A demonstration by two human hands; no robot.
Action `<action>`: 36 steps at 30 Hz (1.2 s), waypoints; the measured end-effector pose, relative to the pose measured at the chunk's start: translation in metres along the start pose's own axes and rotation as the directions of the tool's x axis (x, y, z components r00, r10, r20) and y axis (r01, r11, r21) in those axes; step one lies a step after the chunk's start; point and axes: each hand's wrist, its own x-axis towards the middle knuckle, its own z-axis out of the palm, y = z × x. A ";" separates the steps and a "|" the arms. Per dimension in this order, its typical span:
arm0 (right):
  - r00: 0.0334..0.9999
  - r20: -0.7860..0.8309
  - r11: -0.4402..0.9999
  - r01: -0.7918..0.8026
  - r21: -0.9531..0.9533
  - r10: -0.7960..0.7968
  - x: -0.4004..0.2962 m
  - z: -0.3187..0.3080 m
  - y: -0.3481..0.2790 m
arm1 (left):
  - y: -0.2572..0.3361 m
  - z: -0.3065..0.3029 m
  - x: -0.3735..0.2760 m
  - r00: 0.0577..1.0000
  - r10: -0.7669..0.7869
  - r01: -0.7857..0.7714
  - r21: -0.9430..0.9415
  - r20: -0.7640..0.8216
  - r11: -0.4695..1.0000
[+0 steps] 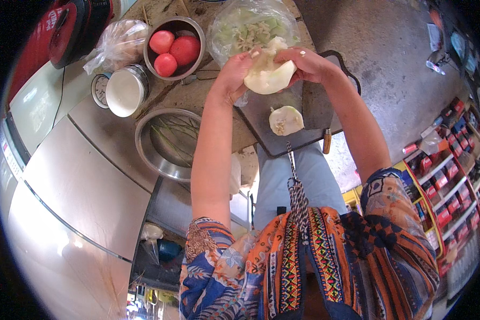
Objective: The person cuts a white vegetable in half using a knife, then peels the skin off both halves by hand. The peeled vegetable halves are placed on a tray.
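Observation:
My left hand (239, 76) and my right hand (307, 67) grip opposite sides of a peeled, pale gourd piece (270, 81). Its hollowed inside faces up, and soft white pith shows at its far edge. Just beyond it lies a clear plastic bag (220, 36) with green peelings (278, 26) and a heap of pale seeds and pith (253, 35). Below my hands, another cut gourd piece (287, 121) rests on a dark cutting board (260, 124), its seedy core visible. A wooden handle (327, 141), likely a knife's, sticks out past the board's near edge; its blade is not discernible.
Left of my forearm stand a metal bowl of red tomatoes (185, 51), a wide metal basin (142, 140) with thin green stalks, a white-lined cup (124, 93) and a tied plastic bag (122, 44). A light-coloured appliance (84, 160) borders the left. Stocked shelves (444, 180) stand right.

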 end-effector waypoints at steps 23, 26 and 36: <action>0.999 0.037 0.997 -0.003 0.083 0.000 0.000 -0.009 -0.004 | 0.003 -0.007 0.010 1.000 0.002 -0.002 0.048 -0.019 0.999; 1.000 0.016 0.997 0.015 0.072 -0.016 -0.001 -0.006 -0.006 | 0.004 -0.005 0.009 0.999 0.039 -0.038 -0.043 0.032 0.998; 0.987 0.148 0.998 0.063 0.027 -0.066 -0.005 -0.006 -0.007 | 0.002 0.008 0.003 0.995 0.059 -0.060 -0.009 -0.077 0.998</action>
